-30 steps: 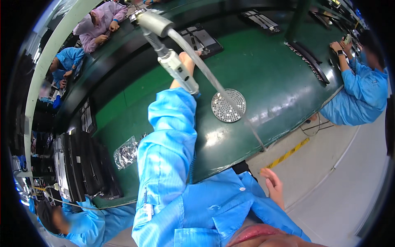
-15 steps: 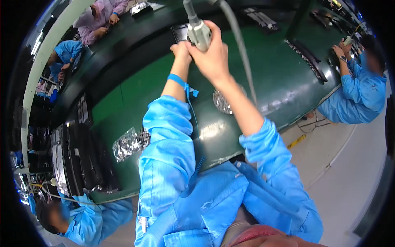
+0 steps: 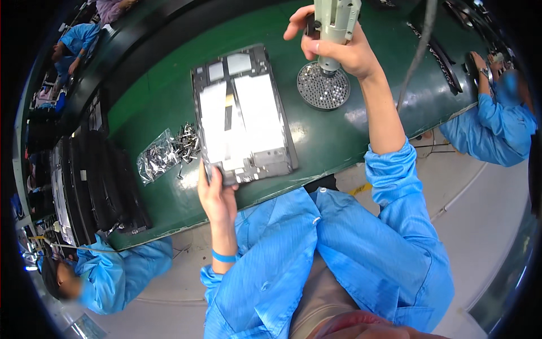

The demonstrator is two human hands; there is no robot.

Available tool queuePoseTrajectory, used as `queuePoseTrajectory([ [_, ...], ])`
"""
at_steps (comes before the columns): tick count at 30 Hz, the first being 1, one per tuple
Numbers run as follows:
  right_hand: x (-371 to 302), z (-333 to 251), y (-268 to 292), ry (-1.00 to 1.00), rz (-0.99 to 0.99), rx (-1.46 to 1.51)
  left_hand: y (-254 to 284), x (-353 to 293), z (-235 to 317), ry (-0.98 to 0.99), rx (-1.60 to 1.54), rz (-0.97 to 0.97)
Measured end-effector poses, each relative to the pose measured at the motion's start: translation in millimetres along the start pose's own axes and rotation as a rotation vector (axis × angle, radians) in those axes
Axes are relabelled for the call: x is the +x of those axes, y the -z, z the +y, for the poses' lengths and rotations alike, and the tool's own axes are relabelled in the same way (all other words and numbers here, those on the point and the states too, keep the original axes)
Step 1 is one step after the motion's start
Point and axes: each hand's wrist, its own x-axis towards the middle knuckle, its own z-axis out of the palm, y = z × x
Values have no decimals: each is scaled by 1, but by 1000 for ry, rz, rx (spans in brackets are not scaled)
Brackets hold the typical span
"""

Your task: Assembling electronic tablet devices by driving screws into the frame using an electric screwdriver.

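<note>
Dunno about you, but I'm watching the left hand pinching the near edge of a panel over the green bench, screws lying just left; farther out, the right hand is gripping a power driver near a perforated tray.

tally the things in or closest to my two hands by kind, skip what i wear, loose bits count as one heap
Power tool, in the right hand: 1
Flat panel, in the left hand: 1
Round perforated tray: 1
Clear plastic bag: 1
Heap of small metal parts: 1
Total: 5
</note>
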Motion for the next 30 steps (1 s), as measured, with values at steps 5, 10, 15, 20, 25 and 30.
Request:
queuePoseTrajectory([
  [5,-16,14,-18,172,365,117,15,-32,-31,-6,57,5],
  [10,-20,38,-15,217,514,65,27,-24,-30,-381,931,-27],
  [15,-25,50,-20,243,445,79,11,-26,-31,-619,1374,-153],
  [20,-23,64,-18,257,406,-10,11,-25,-41,-585,1419,-107],
  [25,-26,65,-31,183,470,86,11,-24,-42,-651,1446,-118],
  [30,-28,67,-30,153,466,92,9,-23,-41,-655,1446,-125],
])
